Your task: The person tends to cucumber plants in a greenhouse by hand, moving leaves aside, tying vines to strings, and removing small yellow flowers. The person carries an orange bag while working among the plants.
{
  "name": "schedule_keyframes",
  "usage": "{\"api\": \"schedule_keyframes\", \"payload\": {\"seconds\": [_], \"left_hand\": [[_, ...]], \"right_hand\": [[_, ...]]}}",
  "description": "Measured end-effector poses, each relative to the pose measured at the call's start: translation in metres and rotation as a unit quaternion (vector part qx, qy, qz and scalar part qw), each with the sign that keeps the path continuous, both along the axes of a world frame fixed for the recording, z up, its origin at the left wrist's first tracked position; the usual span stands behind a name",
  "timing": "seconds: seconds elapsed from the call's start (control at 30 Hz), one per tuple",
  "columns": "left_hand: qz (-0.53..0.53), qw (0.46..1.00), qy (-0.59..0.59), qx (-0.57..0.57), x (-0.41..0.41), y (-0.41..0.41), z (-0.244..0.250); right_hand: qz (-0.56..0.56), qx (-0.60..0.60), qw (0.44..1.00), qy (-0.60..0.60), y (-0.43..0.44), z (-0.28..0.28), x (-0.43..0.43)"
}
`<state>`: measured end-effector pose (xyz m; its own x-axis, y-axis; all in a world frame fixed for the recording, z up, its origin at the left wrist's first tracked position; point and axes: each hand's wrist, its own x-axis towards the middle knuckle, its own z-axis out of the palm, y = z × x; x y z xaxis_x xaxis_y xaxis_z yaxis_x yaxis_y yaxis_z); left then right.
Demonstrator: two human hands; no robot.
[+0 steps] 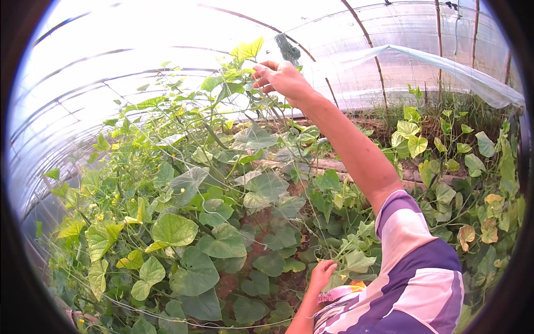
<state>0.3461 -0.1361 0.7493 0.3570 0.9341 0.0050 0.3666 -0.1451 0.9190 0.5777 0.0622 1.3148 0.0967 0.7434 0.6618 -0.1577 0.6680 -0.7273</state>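
Observation:
My right hand [277,79] is raised at the top of a climbing cucumber vine, fingers bent and partly spread beside its stem and yellow-green top leaves [250,49]. Whether the fingertips pinch the stem or a thin string cannot be made out. Low down, near my shirt, my left hand [322,274] has its fingers closed at the end of a leafy vine stem [344,249], whose pale leaves [358,261] spread to the right. Broad green leaves [196,271] and thin strings fill the space before me. A slender green cucumber [216,137] hangs among the foliage.
Dense vines stand on the left and at right, some with yellowing leaves [466,236]. Thin twine [142,311] crosses low in front. Wooden poles [329,163] lie behind the plants. Curved greenhouse ribs [363,29] and plastic film [459,73] arch over and behind; dark netting [288,49] hangs near my raised hand.

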Motion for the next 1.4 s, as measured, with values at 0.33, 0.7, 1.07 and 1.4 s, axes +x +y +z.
{"api": "schedule_keyframes", "payload": {"seconds": [0.33, 0.7, 1.07, 1.4], "left_hand": [[-0.008, 1.0, 0.009, -0.006, 0.006, -0.001, 0.005], [-0.018, 0.999, 0.023, 0.019, 0.021, -0.006, 0.028], [-0.015, 1.0, 0.025, -0.001, 0.023, -0.004, 0.016], [-0.036, 0.999, 0.034, 0.003, 0.026, -0.006, 0.02]], "right_hand": [[0.224, -0.007, 0.948, 0.225, 0.056, 0.091, -0.003], [-0.087, 0.033, 0.994, -0.06, 0.047, 0.072, 0.026], [0.27, 0.023, 0.948, 0.165, 0.041, 0.02, 0.032], [0.328, 0.081, 0.926, 0.172, 0.054, 0.021, 0.024]]}}
